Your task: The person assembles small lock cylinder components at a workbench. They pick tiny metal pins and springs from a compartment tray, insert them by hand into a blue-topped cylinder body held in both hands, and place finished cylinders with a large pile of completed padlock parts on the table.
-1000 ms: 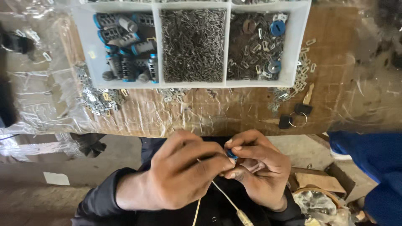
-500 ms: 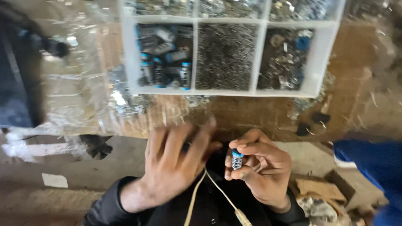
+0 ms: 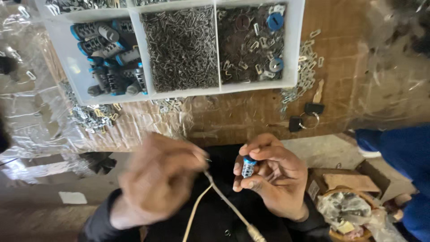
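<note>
Closest in, the right hand (image 3: 273, 175) pinches a small lock cylinder (image 3: 247, 166), blue cap up, between thumb and fingertips, held in the air over the lap, short of the counter (image 3: 349, 89). The left hand (image 3: 156, 181) is blurred; its fingers look curled together, perhaps nipping something tiny, but I cannot tell what, or whether it holds anything. A pale cord (image 3: 224, 201) hangs between the two hands and runs down out of view.

The grip on the cylinder is only by the tips, so I would guess a slip could drop it into the dark lap or to the floor. If there are loose pieces inside, a tilt might let them fall out. The cord could snag a finger as the left hand moves.

To the right of the lap sits a box of crumpled plastic and scraps (image 3: 345, 206), and a blue sleeve (image 3: 394, 152) comes in at the edge. On the counter lie two dark keys on a ring (image 3: 304, 117) and scattered clips (image 3: 304, 76). Farthest off is the white tray (image 3: 293, 45), touching the clips: one part holds blue-capped cylinders (image 3: 112, 58), the middle a heap of small pins (image 3: 183, 47), the right mixed bits. Clear plastic sheeting (image 3: 27, 116) covers the left.
</note>
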Motion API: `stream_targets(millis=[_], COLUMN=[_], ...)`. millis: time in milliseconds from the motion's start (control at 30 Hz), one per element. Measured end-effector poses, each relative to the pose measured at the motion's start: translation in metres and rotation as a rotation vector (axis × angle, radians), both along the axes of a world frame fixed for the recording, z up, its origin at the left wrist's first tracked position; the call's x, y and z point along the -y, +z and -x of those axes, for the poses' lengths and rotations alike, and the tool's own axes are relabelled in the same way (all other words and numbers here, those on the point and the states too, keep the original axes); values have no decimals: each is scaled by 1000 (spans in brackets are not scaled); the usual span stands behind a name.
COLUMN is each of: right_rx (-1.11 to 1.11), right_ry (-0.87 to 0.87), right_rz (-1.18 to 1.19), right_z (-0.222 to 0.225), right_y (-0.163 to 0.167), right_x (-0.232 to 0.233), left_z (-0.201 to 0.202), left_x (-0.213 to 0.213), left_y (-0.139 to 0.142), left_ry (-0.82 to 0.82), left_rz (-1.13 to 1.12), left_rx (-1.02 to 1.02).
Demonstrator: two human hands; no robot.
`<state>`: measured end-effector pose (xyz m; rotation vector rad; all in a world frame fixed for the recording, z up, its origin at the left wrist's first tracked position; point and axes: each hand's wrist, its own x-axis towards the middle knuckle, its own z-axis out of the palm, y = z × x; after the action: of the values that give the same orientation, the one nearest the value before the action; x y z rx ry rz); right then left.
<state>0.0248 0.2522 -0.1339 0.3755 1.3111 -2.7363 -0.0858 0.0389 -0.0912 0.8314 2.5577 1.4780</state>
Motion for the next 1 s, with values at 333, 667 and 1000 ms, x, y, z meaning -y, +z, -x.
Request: stream_targets(millis=[333, 667, 1000], right_rx=[-7, -13, -17], right_ry=[69, 219, -172], right_rz=[-100, -155, -101], right_z=[8, 15, -15], right_y=[2, 7, 12], right_x=[4, 17, -15], left_z=[-1, -7, 11], left_x=[-4, 28, -41], left_y=[11, -5, 3], left_ry=[23, -220, -175], left_rz=[29, -112, 327], left_rx=[-118, 166, -284])
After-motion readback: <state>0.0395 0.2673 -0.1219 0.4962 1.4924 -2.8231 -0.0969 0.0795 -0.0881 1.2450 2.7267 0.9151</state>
